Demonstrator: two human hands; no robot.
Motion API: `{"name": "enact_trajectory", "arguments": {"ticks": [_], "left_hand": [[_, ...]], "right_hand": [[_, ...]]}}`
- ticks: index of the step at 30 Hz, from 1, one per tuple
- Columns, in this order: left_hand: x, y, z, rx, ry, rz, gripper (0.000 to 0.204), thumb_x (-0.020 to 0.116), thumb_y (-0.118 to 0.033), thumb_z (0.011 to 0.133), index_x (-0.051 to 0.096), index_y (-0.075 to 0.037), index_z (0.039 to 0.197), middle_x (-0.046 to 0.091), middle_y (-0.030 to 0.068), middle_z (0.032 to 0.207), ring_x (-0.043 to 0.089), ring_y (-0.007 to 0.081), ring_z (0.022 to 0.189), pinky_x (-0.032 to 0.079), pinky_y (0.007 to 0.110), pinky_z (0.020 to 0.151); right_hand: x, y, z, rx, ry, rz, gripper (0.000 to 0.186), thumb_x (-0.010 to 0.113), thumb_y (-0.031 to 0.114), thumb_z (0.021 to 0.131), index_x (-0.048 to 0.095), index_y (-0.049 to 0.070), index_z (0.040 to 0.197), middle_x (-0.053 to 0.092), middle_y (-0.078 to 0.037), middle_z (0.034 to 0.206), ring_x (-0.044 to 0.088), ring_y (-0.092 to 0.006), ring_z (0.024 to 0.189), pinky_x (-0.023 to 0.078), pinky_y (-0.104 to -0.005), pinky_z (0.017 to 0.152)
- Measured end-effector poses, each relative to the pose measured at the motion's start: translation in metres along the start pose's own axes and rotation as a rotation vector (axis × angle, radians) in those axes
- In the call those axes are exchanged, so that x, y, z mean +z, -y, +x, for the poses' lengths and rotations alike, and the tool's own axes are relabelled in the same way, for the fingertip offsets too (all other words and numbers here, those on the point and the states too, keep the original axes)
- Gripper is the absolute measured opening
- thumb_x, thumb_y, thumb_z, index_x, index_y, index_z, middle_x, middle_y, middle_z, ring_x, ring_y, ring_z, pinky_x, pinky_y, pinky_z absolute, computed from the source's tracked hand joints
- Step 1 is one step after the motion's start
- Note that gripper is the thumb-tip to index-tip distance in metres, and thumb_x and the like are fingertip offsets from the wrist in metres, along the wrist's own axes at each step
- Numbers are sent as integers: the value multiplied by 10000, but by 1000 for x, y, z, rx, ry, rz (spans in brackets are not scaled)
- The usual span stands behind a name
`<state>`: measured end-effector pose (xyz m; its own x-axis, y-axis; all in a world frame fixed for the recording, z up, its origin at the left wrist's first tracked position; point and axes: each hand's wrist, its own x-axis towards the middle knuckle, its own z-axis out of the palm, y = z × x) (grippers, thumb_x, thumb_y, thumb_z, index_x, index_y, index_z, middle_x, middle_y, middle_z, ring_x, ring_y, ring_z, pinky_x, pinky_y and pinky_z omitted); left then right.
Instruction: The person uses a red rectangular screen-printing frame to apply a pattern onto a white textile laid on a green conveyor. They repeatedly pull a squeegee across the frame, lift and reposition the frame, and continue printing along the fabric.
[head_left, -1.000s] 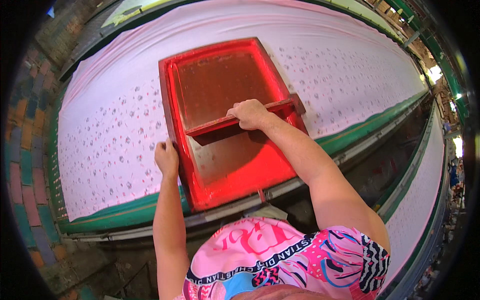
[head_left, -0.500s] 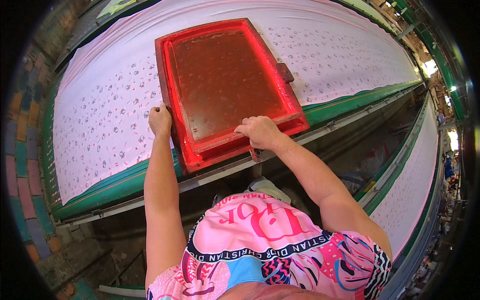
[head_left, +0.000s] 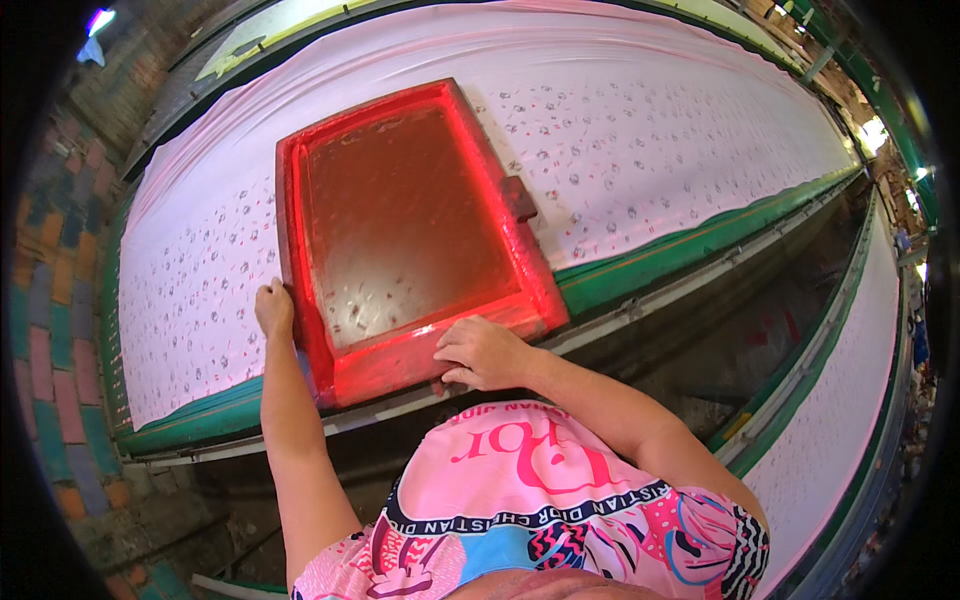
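Note:
A screen-printing frame (head_left: 545, 300) with bright red, wet-looking sides and a brownish-red mesh lies slightly turned on white cloth (head_left: 640, 170) printed with small dark and red motifs. Its near end reaches the table's front edge. My left hand (head_left: 275, 308) is closed at the frame's left side, near the front corner; its fingertips are partly hidden. At the near bar, right of its middle, my right hand (head_left: 485, 352) grips with curled fingers, the thumb lower down. A dark block (head_left: 518, 200) sticks out from the frame's right side.
The cloth covers a long table with a green edge (head_left: 620, 255) and a metal rail (head_left: 640, 308) along its front. Another table with printed cloth (head_left: 820, 400) stands at the right, across a dark gap. Coloured bricks (head_left: 60, 360) pave the floor at the left.
The frame has shifted left over the cloth and a little toward me, both hands moving with it. My right hand now sits lower on the near bar. The view has tilted slightly.

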<state>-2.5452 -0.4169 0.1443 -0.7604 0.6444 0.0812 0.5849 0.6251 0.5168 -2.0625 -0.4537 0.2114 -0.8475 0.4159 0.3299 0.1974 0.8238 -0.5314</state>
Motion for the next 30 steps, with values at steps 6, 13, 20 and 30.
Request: {"name": "enact_trajectory", "arguments": {"ticks": [6,13,20,30], "left_hand": [[-21,-26,-19,-110,-30,183,649,482,-483,1092,765,95,1178,736,368,1226,706,535,1177,525,599,1057],[-21,-36,-22,-127,-42,207,631,485,-469,1084,789,81,1139,741,370,1195,718,531,1135,533,591,1043],[-9,-4,-10,-53,-28,6,579,529,-409,1059,780,113,1057,741,388,1091,715,553,1077,524,590,998],[7,14,-1,-35,44,-147,533,578,-350,1066,716,149,939,703,363,875,677,481,818,489,577,820]], "right_hand": [[-73,-65,-43,229,-342,17,301,819,136,902,768,37,1182,717,-173,1296,660,-386,1242,533,-499,1082],[-99,-150,-46,618,-513,51,486,800,101,904,695,25,1372,637,-244,1426,589,-430,1357,483,-479,1174],[-98,-208,-3,823,-569,724,641,813,107,951,595,-29,1539,651,-209,1510,602,-283,1397,465,-402,1189],[-123,-187,27,997,-569,692,506,804,84,965,684,-26,1444,736,-158,1344,672,-218,1237,540,-366,1078]]}}
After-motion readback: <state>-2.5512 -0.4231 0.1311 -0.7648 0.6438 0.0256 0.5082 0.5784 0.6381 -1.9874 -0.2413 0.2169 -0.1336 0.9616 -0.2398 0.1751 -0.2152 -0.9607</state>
